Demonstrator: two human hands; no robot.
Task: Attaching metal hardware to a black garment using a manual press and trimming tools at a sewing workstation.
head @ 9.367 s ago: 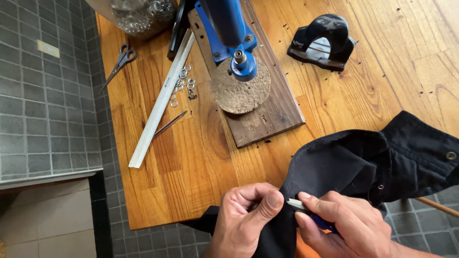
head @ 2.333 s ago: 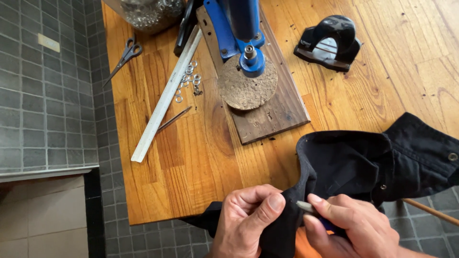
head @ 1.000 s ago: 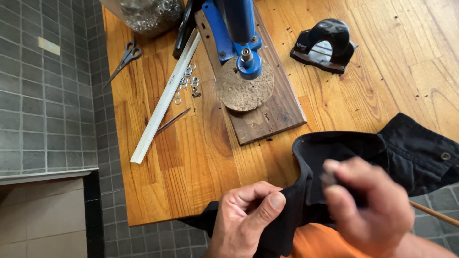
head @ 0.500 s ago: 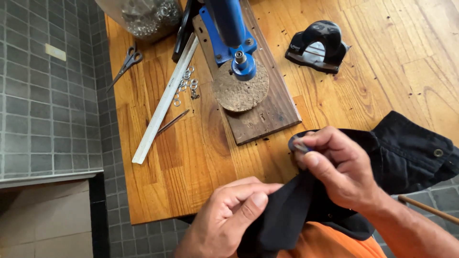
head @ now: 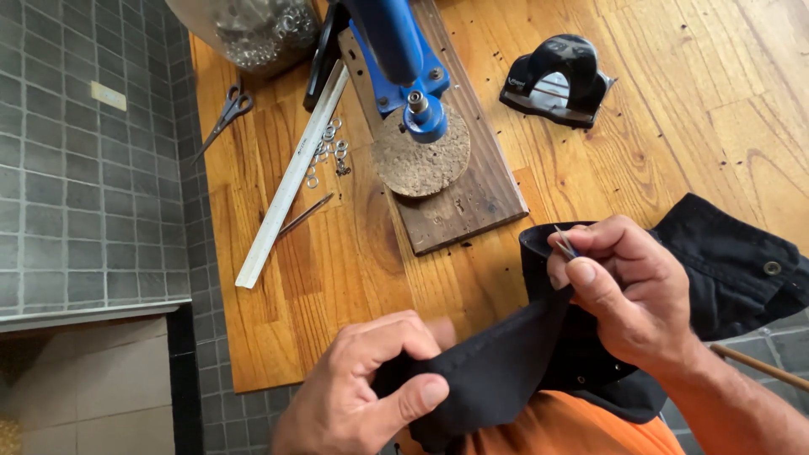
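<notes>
From the head camera, the left hand pinches a fold of the black garment at the table's near edge; the right hand pinches a thin tool at the cloth. Looks like marking; steady aim comes next.

bare left hand and right hand (no sleeves), orange garment below.

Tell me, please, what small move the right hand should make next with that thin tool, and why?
Probably lower the thin tool onto the black fabric. The right hand pinches it just above the fabric's upper edge, tip apparently not yet pressed in, while the left hand pinches the near fold, holding the stretch between the hands taut.
</notes>
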